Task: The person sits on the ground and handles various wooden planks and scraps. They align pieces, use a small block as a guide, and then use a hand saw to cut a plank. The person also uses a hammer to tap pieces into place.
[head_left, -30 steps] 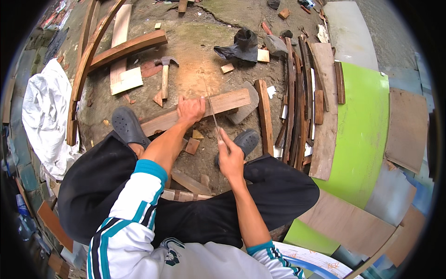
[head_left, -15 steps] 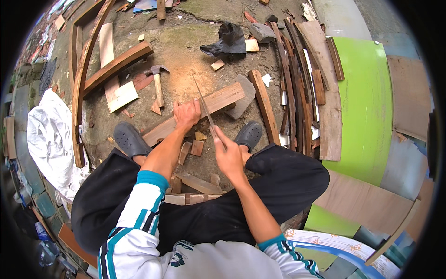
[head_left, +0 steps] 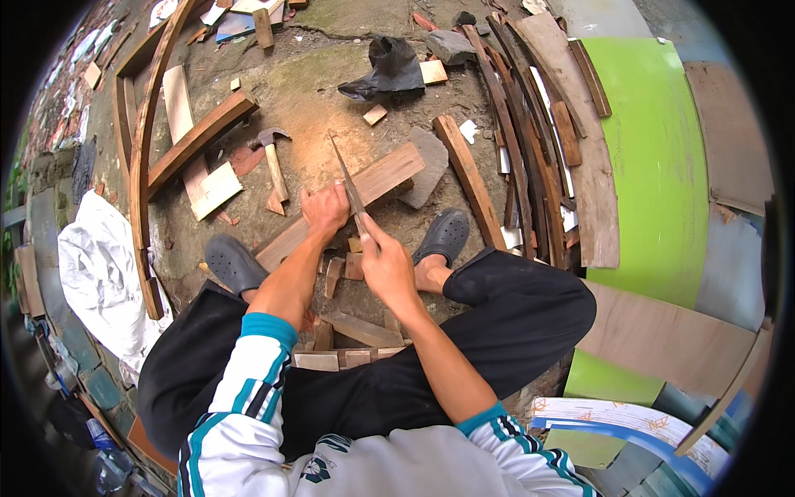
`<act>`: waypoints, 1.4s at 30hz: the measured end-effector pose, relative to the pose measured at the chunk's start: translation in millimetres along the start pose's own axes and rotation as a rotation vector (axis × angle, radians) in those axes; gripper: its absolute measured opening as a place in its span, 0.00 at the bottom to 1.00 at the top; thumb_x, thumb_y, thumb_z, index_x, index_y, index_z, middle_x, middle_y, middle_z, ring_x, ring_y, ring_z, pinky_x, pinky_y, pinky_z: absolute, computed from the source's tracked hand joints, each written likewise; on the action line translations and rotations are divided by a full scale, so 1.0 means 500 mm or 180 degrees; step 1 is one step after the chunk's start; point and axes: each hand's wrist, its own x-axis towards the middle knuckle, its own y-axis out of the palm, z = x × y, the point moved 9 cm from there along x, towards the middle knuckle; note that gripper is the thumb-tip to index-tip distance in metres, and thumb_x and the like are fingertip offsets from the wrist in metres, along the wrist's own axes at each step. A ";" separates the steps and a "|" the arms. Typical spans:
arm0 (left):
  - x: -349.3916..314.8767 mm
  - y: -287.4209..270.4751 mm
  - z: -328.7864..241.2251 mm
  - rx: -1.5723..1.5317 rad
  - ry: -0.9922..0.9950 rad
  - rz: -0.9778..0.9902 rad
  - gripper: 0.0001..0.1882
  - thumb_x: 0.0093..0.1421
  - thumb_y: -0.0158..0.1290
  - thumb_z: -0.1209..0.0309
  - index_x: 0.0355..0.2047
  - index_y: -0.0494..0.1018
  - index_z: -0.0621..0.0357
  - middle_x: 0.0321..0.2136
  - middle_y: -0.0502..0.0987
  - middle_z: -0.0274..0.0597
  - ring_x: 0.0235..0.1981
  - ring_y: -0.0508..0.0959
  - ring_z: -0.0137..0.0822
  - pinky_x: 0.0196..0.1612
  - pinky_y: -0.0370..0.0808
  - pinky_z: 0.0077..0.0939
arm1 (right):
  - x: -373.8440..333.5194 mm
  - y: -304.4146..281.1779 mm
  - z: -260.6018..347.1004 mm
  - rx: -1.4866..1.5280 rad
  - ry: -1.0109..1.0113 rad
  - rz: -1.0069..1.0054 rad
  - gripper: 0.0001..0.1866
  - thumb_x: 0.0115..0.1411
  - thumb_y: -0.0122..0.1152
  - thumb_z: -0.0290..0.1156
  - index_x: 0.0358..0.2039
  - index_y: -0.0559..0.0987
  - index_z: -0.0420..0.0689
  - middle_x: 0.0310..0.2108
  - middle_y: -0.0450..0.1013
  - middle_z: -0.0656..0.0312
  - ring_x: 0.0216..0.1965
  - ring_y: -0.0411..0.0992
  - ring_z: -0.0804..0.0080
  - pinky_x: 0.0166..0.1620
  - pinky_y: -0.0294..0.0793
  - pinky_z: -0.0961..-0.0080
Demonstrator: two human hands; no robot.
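Note:
A wooden plank (head_left: pixel 387 174) lies slantwise between my feet, its far right end by a flat grey stone (head_left: pixel 427 170). My left hand (head_left: pixel 325 207) is closed over the plank and grips it just left of the saw. My right hand (head_left: pixel 387 263) is wrapped around the handle of a handsaw (head_left: pixel 348 180). The thin blade crosses the plank and points away from me, its tip above sawdust-covered ground. Blade and hands hide how deep any cut goes. The handle is mostly hidden inside my right fist.
A claw hammer (head_left: pixel 275 161) lies left of the sawdust. Small wood blocks (head_left: pixel 334 277) sit between my legs. Long dark strips (head_left: pixel 530 141) and a green panel (head_left: pixel 650 166) are at right. A curved wooden frame (head_left: pixel 142 157) and white cloth (head_left: pixel 103 273) are at left.
The whole view has shifted a little. Relative to the plank, my right hand has moved slightly forward with the handsaw. My left hand still grips the plank.

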 end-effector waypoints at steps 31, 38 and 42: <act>0.032 0.003 -0.014 -0.0188 0.0076 -0.0381 0.33 0.71 0.35 0.56 0.19 0.79 0.64 0.21 0.79 0.61 0.22 0.77 0.57 0.52 0.61 0.47 | 0.088 0.018 -0.034 0.0090 -0.0118 -0.0119 0.22 0.70 0.47 0.36 0.61 0.76 0.48 0.47 0.77 0.38 0.50 0.74 0.36 0.53 0.74 0.55; -0.022 0.016 0.041 -0.0149 -0.0045 -0.0205 0.31 0.71 0.35 0.57 0.21 0.79 0.62 0.22 0.79 0.61 0.22 0.76 0.55 0.50 0.61 0.45 | -0.199 -0.086 -0.010 0.0191 0.0016 0.0339 0.22 0.70 0.51 0.32 0.63 0.73 0.43 0.51 0.77 0.41 0.54 0.75 0.49 0.56 0.72 0.66; -0.008 -0.013 0.021 -0.0167 -0.0101 -0.0152 0.30 0.71 0.34 0.58 0.24 0.79 0.62 0.24 0.81 0.59 0.24 0.78 0.54 0.49 0.61 0.45 | -0.173 -0.093 -0.012 0.0352 0.0186 0.0329 0.22 0.70 0.49 0.32 0.62 0.74 0.41 0.50 0.76 0.37 0.53 0.75 0.43 0.54 0.74 0.64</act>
